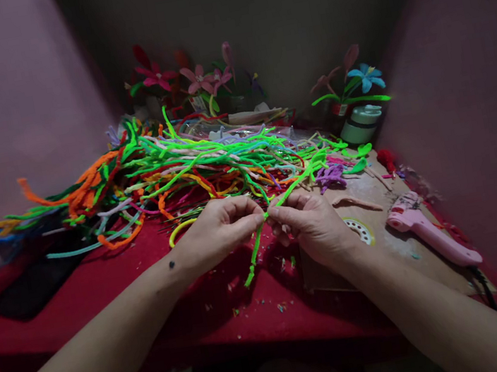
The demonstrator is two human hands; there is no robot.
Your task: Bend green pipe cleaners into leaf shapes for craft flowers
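Note:
Over the red-covered table, my left hand (229,224) and my right hand (307,220) meet at the fingertips, both pinching a bright green pipe cleaner (255,255). Its lower end hangs below my fingers, with small bends near the tip. On the other side of my grip, green stems run up and to the right from my right hand. A darker green strand also rises from between the fingertips. Just behind my hands lies a large heap of pipe cleaners (206,161) in green, orange, white, red and other colours.
A pink glue gun (432,230) rests on a brown board (334,267) at the right, beside a white-holed disc (359,230) and a purple pipe-cleaner shape (330,178). A dark phone-like slab (37,284) lies left. Pipe-cleaner flowers (198,80) and a teal container (361,124) stand behind.

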